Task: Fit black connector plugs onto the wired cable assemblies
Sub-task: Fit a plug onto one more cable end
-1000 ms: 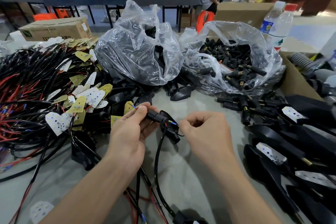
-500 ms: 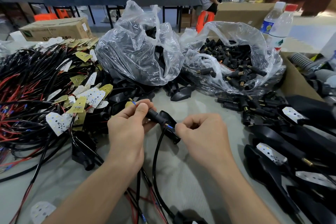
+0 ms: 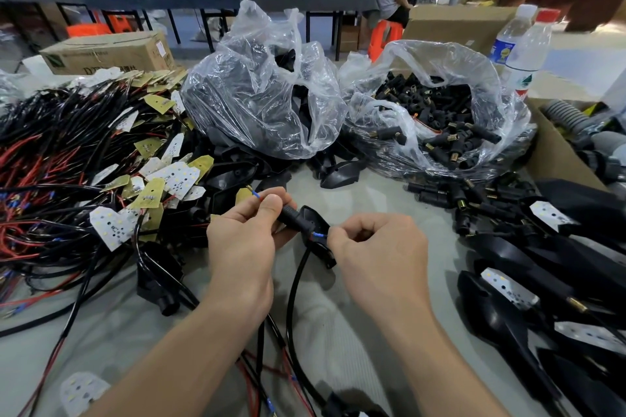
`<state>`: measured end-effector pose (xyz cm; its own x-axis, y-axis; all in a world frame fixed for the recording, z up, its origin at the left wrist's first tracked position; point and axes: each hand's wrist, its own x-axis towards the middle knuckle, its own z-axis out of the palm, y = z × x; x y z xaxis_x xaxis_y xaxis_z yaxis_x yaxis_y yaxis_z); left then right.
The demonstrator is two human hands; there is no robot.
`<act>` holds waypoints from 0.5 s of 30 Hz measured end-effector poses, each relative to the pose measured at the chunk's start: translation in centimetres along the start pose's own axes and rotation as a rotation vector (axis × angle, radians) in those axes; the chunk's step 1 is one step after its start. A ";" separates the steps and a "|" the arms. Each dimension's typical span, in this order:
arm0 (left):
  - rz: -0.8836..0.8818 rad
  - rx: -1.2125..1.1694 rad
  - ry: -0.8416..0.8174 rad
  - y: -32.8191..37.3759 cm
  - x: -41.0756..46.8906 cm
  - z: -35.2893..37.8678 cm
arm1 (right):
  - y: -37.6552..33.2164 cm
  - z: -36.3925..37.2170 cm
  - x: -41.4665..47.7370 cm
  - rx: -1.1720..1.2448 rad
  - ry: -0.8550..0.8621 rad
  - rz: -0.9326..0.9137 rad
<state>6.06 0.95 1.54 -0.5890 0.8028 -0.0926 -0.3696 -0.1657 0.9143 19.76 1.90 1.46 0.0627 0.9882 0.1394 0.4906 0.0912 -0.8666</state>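
My left hand (image 3: 245, 240) grips a black connector plug (image 3: 290, 215), with a blue-tipped wire end (image 3: 256, 195) sticking out above the thumb. A black plastic housing (image 3: 316, 234) sits between both hands. My right hand (image 3: 379, 250) pinches a blue-tipped wire (image 3: 318, 235) at the housing. A black cable (image 3: 294, 284) hangs down from the housing to the table's near edge. An open clear bag (image 3: 440, 118) at the back right holds several loose black plugs with brass ends.
A heap of black and red cables with LED boards (image 3: 84, 159) fills the left. A second clear bag (image 3: 261, 95) stands at centre back. Finished black housings (image 3: 542, 264) lie at right, beside a cardboard box (image 3: 555, 152). Two water bottles (image 3: 523, 47) stand behind.
My left hand has slid slightly right along the plug. My right hand has closed in on the housing and now pinches the blue-tipped wire closer to it.
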 end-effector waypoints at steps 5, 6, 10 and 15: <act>0.032 0.009 0.010 0.2 -0.1 0.2 | -0.2 0.9 -0.5 0.030 -0.031 -0.024; 0.034 0.013 0.008 0.2 -0.2 0.2 | -0.3 1.1 -0.7 0.050 -0.044 -0.032; 0.000 0.017 -0.028 0.2 0.0 -0.1 | -0.2 1.3 -0.7 0.112 -0.008 -0.031; -0.054 0.022 -0.054 0.1 0.3 -0.2 | -0.2 1.0 -0.6 0.191 -0.042 -0.024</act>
<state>5.69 1.02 1.53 -0.5291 0.8399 -0.1209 -0.3831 -0.1093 0.9172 18.69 1.45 1.10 0.0146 0.9895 0.1441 0.3174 0.1320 -0.9391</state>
